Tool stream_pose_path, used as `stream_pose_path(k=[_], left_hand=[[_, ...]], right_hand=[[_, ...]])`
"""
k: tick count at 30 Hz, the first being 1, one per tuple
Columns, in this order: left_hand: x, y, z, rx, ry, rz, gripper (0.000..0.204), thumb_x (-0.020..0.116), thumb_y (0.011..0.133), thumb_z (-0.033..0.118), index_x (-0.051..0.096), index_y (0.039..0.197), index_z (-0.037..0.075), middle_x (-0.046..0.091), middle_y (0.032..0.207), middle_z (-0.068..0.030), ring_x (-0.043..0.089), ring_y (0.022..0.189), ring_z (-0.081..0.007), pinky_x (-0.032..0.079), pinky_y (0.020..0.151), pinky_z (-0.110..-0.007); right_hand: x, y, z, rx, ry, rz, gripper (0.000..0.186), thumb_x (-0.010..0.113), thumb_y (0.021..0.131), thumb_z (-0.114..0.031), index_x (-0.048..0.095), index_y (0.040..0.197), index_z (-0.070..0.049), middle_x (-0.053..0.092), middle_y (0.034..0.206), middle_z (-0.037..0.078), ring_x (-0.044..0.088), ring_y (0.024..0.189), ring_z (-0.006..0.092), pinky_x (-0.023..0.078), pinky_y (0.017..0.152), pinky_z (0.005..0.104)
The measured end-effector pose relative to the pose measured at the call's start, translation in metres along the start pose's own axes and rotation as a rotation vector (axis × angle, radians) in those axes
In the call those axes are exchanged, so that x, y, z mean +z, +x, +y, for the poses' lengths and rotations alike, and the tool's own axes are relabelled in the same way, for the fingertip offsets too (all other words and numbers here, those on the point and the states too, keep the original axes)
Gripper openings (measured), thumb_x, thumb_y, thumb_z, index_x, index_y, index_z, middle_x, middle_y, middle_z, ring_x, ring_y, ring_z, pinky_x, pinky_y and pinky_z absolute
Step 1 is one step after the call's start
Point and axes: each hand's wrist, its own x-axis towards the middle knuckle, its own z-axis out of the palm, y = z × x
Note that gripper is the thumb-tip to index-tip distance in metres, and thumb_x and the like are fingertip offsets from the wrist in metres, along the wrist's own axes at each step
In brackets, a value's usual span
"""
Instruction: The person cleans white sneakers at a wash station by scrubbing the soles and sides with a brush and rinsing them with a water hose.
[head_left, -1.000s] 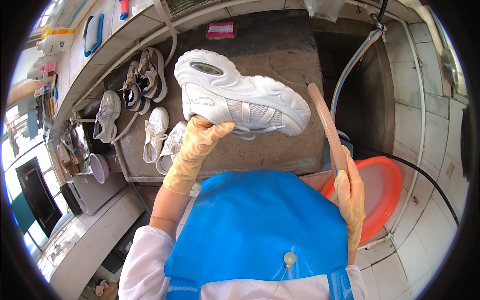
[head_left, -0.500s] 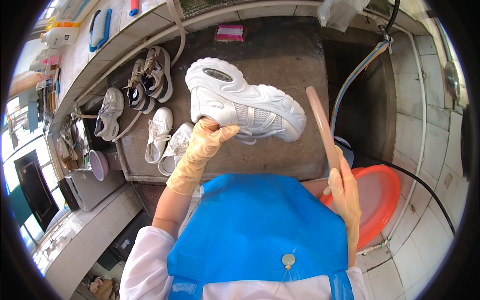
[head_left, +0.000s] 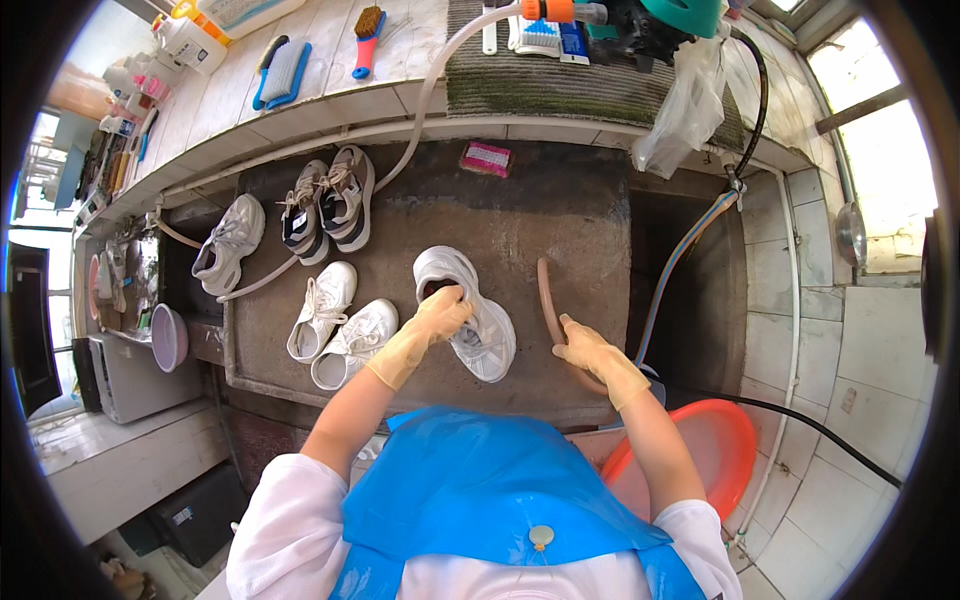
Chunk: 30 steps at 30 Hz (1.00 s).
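My left hand [head_left: 441, 316], in a pale yellow rubber glove, grips a white sneaker [head_left: 484, 338] at its ankle opening. The shoe is sole down, its toe pointing toward me, low over or on the dark stone slab [head_left: 560, 210]; I cannot tell if it touches. In the same kind of glove, my right hand [head_left: 588, 352] is closed round a pinkish hose [head_left: 549, 300] near its free end. The hose end points away from me and no water shows. Left of the held shoe stand two white canvas shoes [head_left: 340, 325].
Grey-and-black sneakers [head_left: 333, 205] and another white sneaker [head_left: 230, 243] stand at the slab's left. A pink sponge [head_left: 486, 158] lies at the back. Brushes [head_left: 285, 72] rest on the tiled ledge. At right are a dark trough [head_left: 690, 270], a striped hose [head_left: 680, 250] and an orange basin [head_left: 735, 440].
The white sneaker was held up on its side with its sole facing away; now it is lowered and turned sole down. My right hand and the hose have moved forward and left.
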Motion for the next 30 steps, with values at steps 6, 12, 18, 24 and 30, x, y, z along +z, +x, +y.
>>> stream_pose_path(k=[6,12,18,24,30], left_hand=[[-0.009,0.002,-0.063,-0.139,-0.617,-0.01,0.055,0.069,0.085,0.038,0.063,0.116,-0.006,0.068,0.103,-0.0118,0.064,0.091,-0.0235,0.049,0.081,-0.036],[-0.039,-0.019,-0.074,-0.212,-0.705,-0.156,0.07,0.077,0.084,0.039,0.055,0.13,-0.009,0.063,0.124,-0.0167,0.059,0.116,-0.0255,0.047,0.098,-0.035],[-0.045,-0.023,-0.071,-0.287,-0.528,-0.171,0.05,0.072,0.089,0.041,0.069,0.113,-0.003,0.071,0.098,-0.0117,0.067,0.092,-0.0205,0.054,0.077,-0.033],[-0.028,0.033,-0.082,0.139,-0.628,-0.026,0.041,0.064,0.093,0.036,0.07,0.098,-0.004,0.071,0.082,-0.0177,0.069,0.08,-0.0258,0.05,0.069,-0.039],[-0.015,0.054,-0.061,0.147,-0.474,0.125,0.051,0.065,0.089,0.044,0.069,0.106,-0.003,0.07,0.097,-0.0217,0.067,0.094,-0.0357,0.05,0.083,-0.041]], right_hand=[[-0.062,0.052,-0.082,-0.003,-0.179,0.0,0.035,0.055,0.088,-0.029,0.069,0.102,0.0,0.067,0.11,0.024,0.064,0.105,0.0398,0.05,0.09,0.0483],[-0.126,0.23,-0.142,-0.258,-0.18,0.657,0.048,0.053,0.095,-0.021,0.046,0.138,0.0,0.059,0.125,0.026,0.06,0.11,0.0418,0.049,0.095,0.0488],[-0.155,0.288,-0.165,-0.154,-0.163,0.327,0.069,0.082,0.065,-0.04,0.064,0.121,-0.004,0.062,0.127,0.02,0.059,0.118,0.0348,0.047,0.101,0.0381],[-0.112,0.253,-0.157,-0.219,-0.101,0.398,0.045,0.075,0.065,-0.023,0.062,0.101,0.002,0.065,0.103,0.027,0.064,0.098,0.0406,0.051,0.088,0.0421],[-0.037,0.085,-0.145,-0.182,0.413,0.566,0.046,0.075,0.074,-0.022,0.048,0.105,0.001,0.062,0.092,0.027,0.062,0.088,0.0441,0.05,0.076,0.0475]])
